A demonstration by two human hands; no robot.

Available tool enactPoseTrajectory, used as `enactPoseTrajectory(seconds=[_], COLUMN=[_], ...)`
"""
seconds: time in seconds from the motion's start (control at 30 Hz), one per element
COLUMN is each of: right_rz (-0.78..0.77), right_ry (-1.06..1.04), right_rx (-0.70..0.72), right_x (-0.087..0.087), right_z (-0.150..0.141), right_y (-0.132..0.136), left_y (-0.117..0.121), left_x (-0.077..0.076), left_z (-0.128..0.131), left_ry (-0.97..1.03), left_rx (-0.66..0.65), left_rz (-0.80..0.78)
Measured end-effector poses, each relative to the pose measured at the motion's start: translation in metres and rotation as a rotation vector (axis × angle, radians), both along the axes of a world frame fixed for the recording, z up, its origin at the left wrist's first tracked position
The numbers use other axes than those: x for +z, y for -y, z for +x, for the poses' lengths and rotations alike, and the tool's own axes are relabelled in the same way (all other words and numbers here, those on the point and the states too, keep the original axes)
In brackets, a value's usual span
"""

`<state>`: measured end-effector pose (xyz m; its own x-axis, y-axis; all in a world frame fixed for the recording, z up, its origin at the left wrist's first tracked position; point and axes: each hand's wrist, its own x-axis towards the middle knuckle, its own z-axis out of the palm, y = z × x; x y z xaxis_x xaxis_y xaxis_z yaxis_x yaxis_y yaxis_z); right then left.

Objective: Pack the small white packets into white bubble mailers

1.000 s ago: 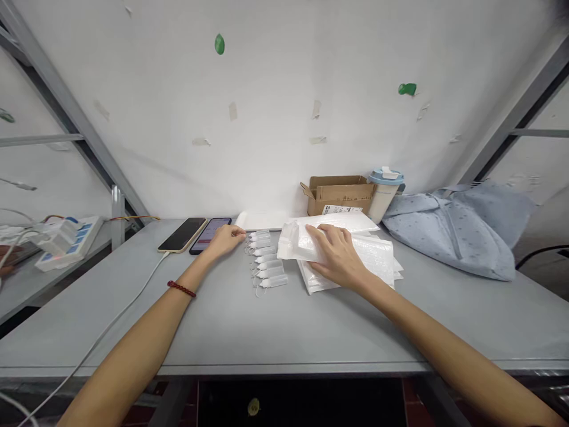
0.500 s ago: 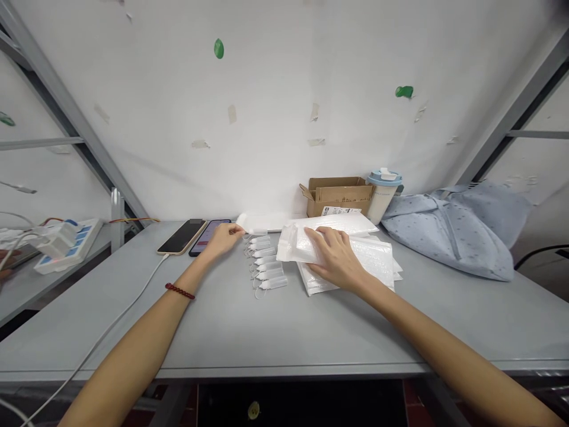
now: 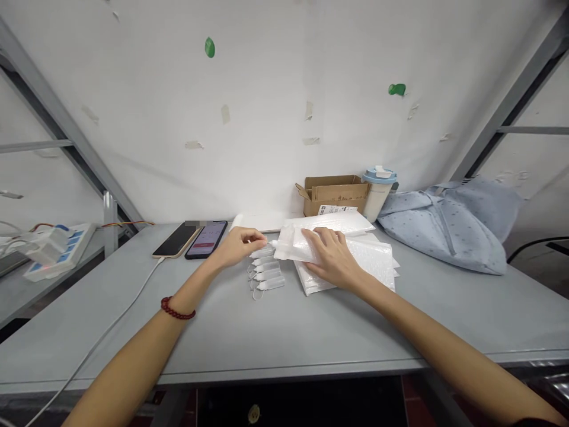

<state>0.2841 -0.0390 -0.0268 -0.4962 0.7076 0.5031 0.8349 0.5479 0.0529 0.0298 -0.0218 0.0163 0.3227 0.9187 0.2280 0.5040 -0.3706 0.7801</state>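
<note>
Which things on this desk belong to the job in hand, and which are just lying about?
Likely the job:
- mailer under the right hand
- bottle at the left hand
- other bottles
- other mailers

Apparently lying about:
- phones
- box
- cup
- bag

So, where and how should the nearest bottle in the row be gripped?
I'd pinch the nearest bottle by its barrel, from above and the near side: it lies flat, its tip pointing left, with the next bottle close beyond.

Tubes (image 3: 269,276) lie between phones (image 3: 207,239) and mailers (image 3: 373,259).
</note>
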Motion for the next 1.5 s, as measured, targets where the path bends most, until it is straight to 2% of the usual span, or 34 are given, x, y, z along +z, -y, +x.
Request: enactPoseTrajectory(seconds=[0.17,0.27,0.33,0.47,0.53,0.6,0.73,0.93,1.27,1.4,1.5], right_rz=[0.002,-0.001,-0.002,-0.003,-0.002,-0.005,-0.007,-0.014,-0.013,-0.006,-0.016], right_ry=[0.001,0.004,0.005,-0.001,-0.005,-0.004,-0.007,-0.003,-0.007,-0.016,-0.009], right_rx=[0.011,0.035,0.036,0.03,0.03,0.025,0.024,0.024,0.016,0.024,0.015], right_x=[0.0,0.0,0.0,0.0,0.001,0.001,0.001,0.002,0.001,0.001,0.0], right_z=[-0.001,-0.001,-0.001,0.0,0.0,0.0,0.0,0.0,0.0,0.0,0.0], right_y=[0.001,0.002,0.002,0.002,0.002,0.002,0.002,0.002,0.002,0.001,0.001], left_y=[0.009,0.009,0.004,-0.022,-0.035,-0.044,-0.049,-0.048,-0.051,-0.048,-0.038], left_x=[-0.013,-0.015,-0.015,-0.02,-0.027,-0.035,-0.047,-0.052,-0.048,-0.036,-0.02], left_z=[0.022,0.024,0.017,-0.013,-0.027,-0.037,-0.042,-0.041,-0.039,-0.038,-0.038], left_ry=[0.013,0.035,0.022,-0.167,-0.301,-0.363,-0.395,-0.377,-0.308,-0.256,-0.115], left_rx=[-0.077,-0.11,-0.037,0.277,0.344,0.34,0.279,0.266,0.328,0.341,0.266], left_rz=[0.075,0.124,0.205,0.379,0.332,0.257,0.137,0.077,0.08,0.081,0.014])
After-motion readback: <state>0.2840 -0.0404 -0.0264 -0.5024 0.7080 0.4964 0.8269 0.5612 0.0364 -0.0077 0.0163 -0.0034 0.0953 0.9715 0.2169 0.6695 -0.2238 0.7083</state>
